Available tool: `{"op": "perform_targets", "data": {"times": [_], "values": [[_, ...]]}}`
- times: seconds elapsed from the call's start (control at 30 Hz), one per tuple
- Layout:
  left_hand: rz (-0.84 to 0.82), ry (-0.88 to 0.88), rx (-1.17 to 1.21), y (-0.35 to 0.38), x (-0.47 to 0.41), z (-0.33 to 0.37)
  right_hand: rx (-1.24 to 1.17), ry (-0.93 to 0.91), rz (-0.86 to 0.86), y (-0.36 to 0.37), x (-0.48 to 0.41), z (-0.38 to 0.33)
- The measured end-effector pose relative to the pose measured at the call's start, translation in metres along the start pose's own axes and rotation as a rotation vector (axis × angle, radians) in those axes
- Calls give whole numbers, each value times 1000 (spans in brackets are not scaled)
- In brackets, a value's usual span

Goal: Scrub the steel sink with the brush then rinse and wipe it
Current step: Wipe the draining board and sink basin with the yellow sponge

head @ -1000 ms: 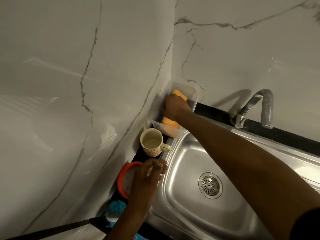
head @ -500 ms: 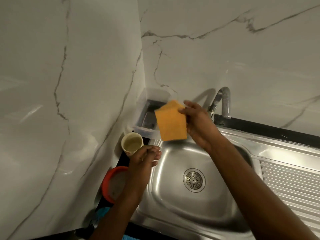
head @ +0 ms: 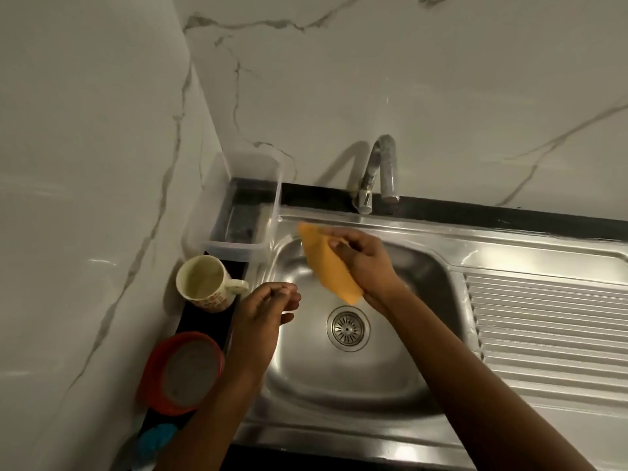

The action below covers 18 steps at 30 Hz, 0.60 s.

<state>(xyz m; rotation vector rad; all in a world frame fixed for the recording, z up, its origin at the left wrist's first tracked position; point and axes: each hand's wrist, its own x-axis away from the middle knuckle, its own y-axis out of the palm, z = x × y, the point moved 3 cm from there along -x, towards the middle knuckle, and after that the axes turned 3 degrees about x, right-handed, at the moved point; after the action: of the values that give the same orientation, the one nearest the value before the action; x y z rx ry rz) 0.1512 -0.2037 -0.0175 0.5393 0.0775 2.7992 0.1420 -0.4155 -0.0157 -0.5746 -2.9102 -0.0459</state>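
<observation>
While one orange sponge (head: pixel 327 266) is gripped by the right hand (head: pixel 367 266) above the single steel sink (head: pixel 339 385), the left hand (head: pixel 261 311) is held loosely curled and empty at its rim beside one mug (head: pixel 204 283); one blue brush (head: pixel 156 438) is seen lower left.

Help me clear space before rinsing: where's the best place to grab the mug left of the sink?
Take the mug by its handle, coming from the sink side: it stands upright, handle pointing toward the basin, with the marble wall close on its other side.
</observation>
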Motion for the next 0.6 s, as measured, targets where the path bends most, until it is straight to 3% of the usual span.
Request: {"op": "perform_targets", "data": {"times": [0.17,0.27,0.33,0.47,0.6], "values": [[-9,6,-46,5,3,-11,582,-385,87,13,-58,23],[-33,0,-70,10,2,-19,1176,-313,30,8,-86,64],[-49,2,-94,16,1,-23,1427,-292,-20,9,-93,80],[-48,3,-121,27,-4,-33,1559,-388,-32,18,-96,92],[-50,-9,-139,41,-8,-39,1758,-462,-165,5,-102,106]]}}
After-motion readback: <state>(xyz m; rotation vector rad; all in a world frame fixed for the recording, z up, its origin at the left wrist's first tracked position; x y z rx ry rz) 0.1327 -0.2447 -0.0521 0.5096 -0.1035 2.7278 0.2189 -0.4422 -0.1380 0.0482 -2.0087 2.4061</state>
